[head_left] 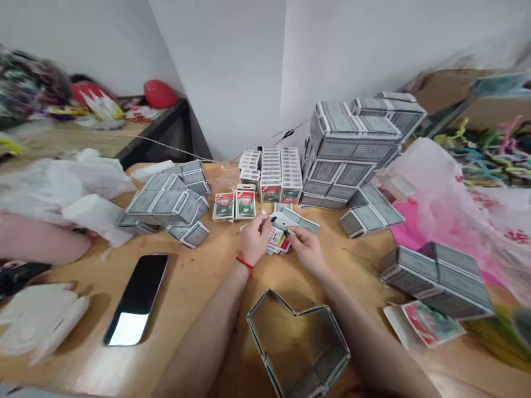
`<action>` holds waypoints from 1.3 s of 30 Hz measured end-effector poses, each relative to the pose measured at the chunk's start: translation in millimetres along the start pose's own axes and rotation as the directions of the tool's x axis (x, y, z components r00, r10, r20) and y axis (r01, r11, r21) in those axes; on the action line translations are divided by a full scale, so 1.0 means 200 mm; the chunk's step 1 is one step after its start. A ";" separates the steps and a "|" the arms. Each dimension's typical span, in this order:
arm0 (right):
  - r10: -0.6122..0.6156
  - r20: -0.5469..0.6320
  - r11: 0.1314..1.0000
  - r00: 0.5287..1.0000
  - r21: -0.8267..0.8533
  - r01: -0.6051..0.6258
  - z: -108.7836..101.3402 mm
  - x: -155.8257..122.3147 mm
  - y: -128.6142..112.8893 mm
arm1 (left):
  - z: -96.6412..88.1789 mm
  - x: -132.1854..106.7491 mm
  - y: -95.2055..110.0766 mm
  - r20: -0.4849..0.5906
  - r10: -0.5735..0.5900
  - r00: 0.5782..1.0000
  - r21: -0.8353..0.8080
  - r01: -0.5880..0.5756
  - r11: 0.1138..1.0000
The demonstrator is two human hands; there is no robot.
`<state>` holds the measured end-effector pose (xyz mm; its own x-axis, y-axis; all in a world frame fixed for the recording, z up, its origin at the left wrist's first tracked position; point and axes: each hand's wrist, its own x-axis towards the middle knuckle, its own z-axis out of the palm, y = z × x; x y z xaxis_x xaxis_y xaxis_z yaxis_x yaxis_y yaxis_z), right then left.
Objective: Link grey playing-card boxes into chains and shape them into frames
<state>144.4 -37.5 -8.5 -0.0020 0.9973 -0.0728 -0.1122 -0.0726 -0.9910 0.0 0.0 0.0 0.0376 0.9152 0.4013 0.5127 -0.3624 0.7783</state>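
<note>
My left hand point(254, 239) and my right hand point(306, 249) meet at the middle of the wooden table point(199, 287), both closed around a small card pack point(280, 236) with a white face and red and yellow print. A red string circles my left wrist. Just beyond the hands lie two green and red card packs point(234, 205) flat on the table. Behind them stand rows of small packs point(274, 172) on end. An empty grey open carton point(298, 342) sits between my forearms near the front edge.
Grey patterned cartons are stacked at the back right point(352, 149), heaped at the left point(170, 202) and lying at the right point(440, 279). A black phone point(136, 298) lies at the left. Another person's arm point(37, 240) rests at the far left. Pink plastic bag point(448, 215) at right.
</note>
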 end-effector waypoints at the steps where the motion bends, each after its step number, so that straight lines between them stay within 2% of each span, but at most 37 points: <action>1: -0.031 -0.030 0.999 0.999 -0.027 0.030 0.00 0.00 0.00 | 0.00 0.00 0.01 0.005 0.020 1.000 -0.010 -0.020 1.000; 4: -0.138 -0.105 0.983 0.985 -0.139 0.123 -0.01 0.01 -0.01 | 0.01 -0.02 0.02 0.020 0.059 0.998 -0.051 -0.058 0.997; 8: -0.299 -0.161 0.911 0.940 -0.341 0.232 -0.02 0.00 -0.02 | 0.03 -0.03 0.04 0.051 0.062 0.997 -0.123 -0.056 0.991; 13: -0.353 -0.166 0.855 0.921 -0.457 0.245 -0.03 -0.01 -0.02 | 0.04 -0.03 0.06 0.045 0.021 0.999 -0.160 -0.013 0.987; 17: -0.371 -0.169 0.841 0.913 -0.477 0.254 -0.03 -0.01 -0.03 | 0.05 -0.04 0.07 -0.028 0.089 0.996 -0.113 -0.091 0.989; 21: -0.362 -0.196 0.852 0.911 -0.465 0.239 -0.03 -0.01 -0.04 | 0.05 -0.05 0.08 -0.110 0.225 0.968 -0.018 -0.228 0.973; 23: -0.344 -0.187 0.864 0.920 -0.447 0.232 -0.02 -0.01 -0.05 | 0.05 -0.05 0.08 -0.137 0.259 0.956 0.012 -0.260 0.965; 32: -0.251 -0.045 0.910 0.967 -0.350 0.220 -0.01 -0.01 -0.05 | 0.05 -0.05 0.06 -0.178 0.221 0.959 0.069 -0.212 0.975; 39: -0.193 0.005 0.943 0.981 -0.276 0.187 -0.01 0.00 -0.06 | 0.04 -0.04 0.06 -0.189 0.199 0.961 0.057 -0.192 0.980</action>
<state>147.5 -37.6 3.5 0.0149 0.9926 0.1203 0.1686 0.1161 -0.9788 14.0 -10.5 2.6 -0.0236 0.7743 0.6324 0.5443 -0.5206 0.6578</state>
